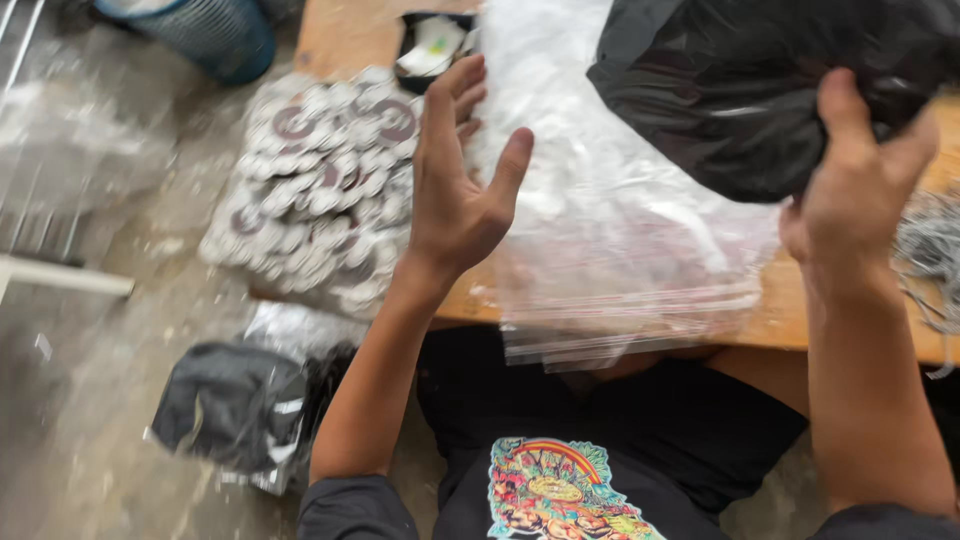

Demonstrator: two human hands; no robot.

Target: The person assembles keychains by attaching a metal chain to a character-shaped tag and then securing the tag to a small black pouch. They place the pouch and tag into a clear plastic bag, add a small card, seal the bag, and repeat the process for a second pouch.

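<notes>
Here, in the head view, the right hand holds a black plastic bag up over the wooden worktop, its grip pinching a fold of the film between thumb and fingers. The left hand hovers open above the worktop's edge, fingers spread and touching nothing, just beside a stack of clear plastic sleeves that hangs over the near edge.

A likely slip, as I judge it — the sleeve stack juts past the edge, and a brush from the swinging bag or either forearm could send the slick sheets sliding to the floor. The bag is held by one fold only, so it could also slip from the pinch.

Left of the sleeves lies a clear pack of round white badges with dark red marks, tilted off the worktop's corner. Behind it sits a small black tray of pale scraps. On the floor lies a dark wrapped bundle; a blue basket stands far left.
</notes>
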